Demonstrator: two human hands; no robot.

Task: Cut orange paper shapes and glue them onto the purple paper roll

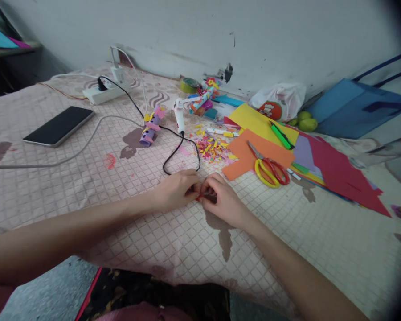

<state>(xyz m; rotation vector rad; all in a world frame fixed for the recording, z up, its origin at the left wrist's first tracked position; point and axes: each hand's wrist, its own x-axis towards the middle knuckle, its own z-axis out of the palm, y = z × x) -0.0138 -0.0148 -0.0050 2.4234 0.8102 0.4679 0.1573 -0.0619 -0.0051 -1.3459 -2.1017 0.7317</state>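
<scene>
Patterned tablecloth (120, 187) beneath, my left (178, 191) and right hand (224, 200) pinch a tiny red piece (199, 197) mid-frame, which could tear if both pull unevenly.

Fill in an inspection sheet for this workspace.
Surface: patterned tablecloth, red mark at left.
Job's things: small red piece at the fingertips; scissors partly on orange paper.
Clutter: paper scraps heaped beyond the hands; phone at left.
Hands: left hand and right hand pinch the small red piece.
Cables: black cable loops near the hands; grey cable crosses the left side.
Surroundings: pale wall with dark marks; green fruit beside a plastic bag.
</scene>
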